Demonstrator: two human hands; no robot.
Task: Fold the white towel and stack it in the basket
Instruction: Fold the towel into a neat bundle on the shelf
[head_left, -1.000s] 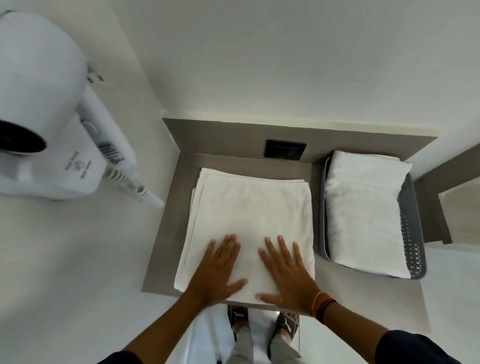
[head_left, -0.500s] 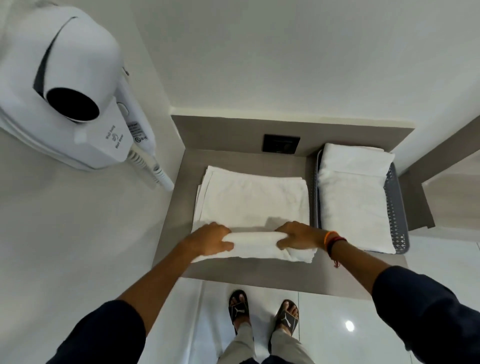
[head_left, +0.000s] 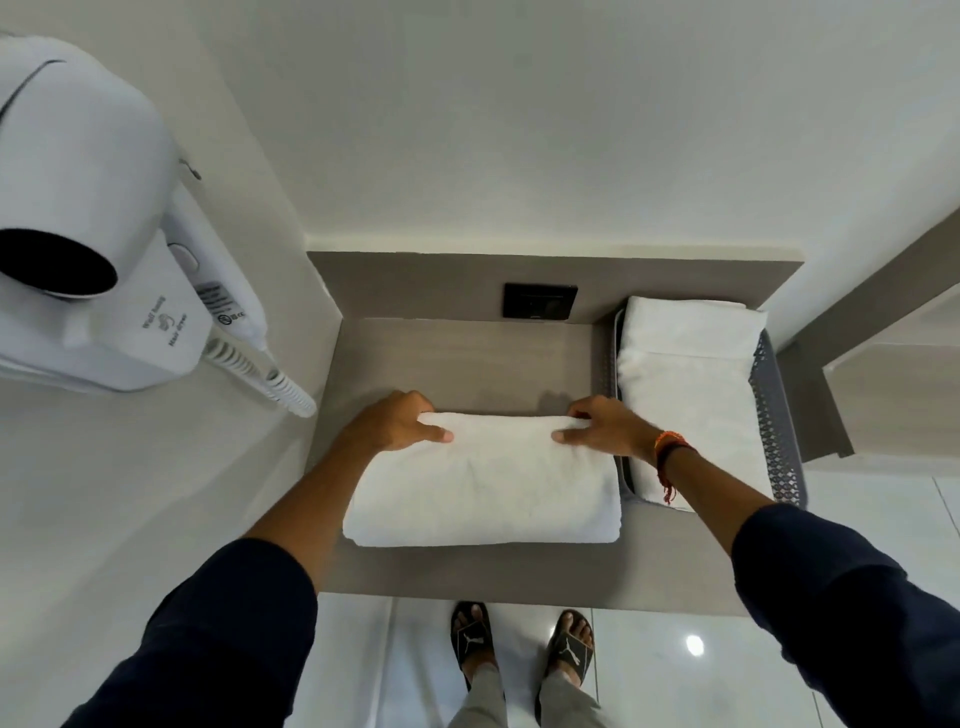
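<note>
The white towel lies folded on the shelf, toward its front edge, with the long axis running left to right, parallel to that edge. Its right end sits just beside the left wall of the basket, which occupies the shelf's right end.

Both hands grip the towel's far long edge. The left hand holds the far left corner and the right hand holds the far right corner. Each thumb lies on top of the cloth and the remaining fingers curl over the far edge (their tips are hidden behind the fold, so the depth of the grasp cannot be confirmed).

The basket lies to the right of the towel, and the right hand is the nearer one. The basket's long axis runs front to back, crosswise to the towel's. In judgement, the transfer calls for a lift, a shift to the right and a quarter turn, unless one more fold comes first.

A folded towel already fills the basket. The right forearm crosses the basket's front left corner and hides it. How many towels lie under the top one cannot be told. The layers along the white towel's underside are also hidden.
</note>
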